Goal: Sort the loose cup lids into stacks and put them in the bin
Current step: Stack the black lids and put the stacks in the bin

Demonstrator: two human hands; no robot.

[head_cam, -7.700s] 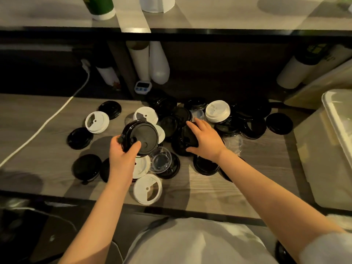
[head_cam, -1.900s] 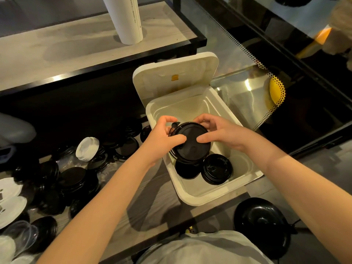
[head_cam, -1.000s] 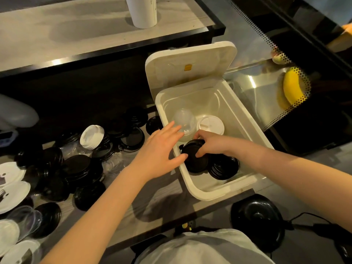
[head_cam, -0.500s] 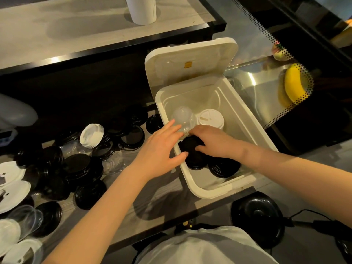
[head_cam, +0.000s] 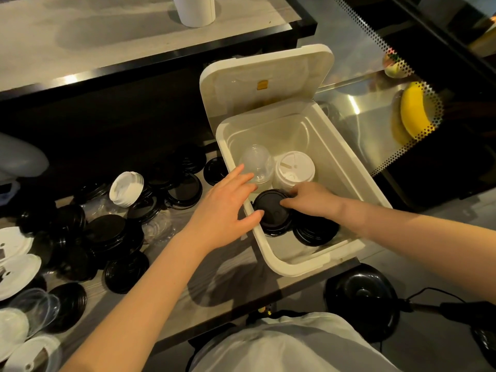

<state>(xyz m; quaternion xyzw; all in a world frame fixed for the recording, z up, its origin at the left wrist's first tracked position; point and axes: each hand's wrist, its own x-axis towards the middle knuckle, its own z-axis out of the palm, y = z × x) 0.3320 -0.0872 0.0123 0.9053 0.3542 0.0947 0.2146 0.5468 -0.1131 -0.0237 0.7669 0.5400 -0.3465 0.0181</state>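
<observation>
Found white bin (head_cam: 349,178) at the right end of the desk (head_cam: 209,277), near corner close to the front edge, hinged cover (head_cam: 268,76) tipped up and back. Recorded four stacks inside: clear dome lids (head_cam: 256,162) and white lids (head_cam: 294,167) side by side at the far end; at the near end, black lid stack (head_cam: 271,210) against the left wall and second black stack (head_cam: 314,232) touching it on the right. Observed right hand (head_cam: 311,200) inside the bin, fingers curled over the far rim of the black lid stack, thumb laid on its top — gripping it. Observed left hand (head_cam: 225,208) above the bin's left rim, fingers spread and straight, holding nothing; cannot tell whether touching the clear dome lids. Noted loose lids (head_cam: 107,232) heaped over the left half of the desk — mostly black, some white, some clear.
</observation>
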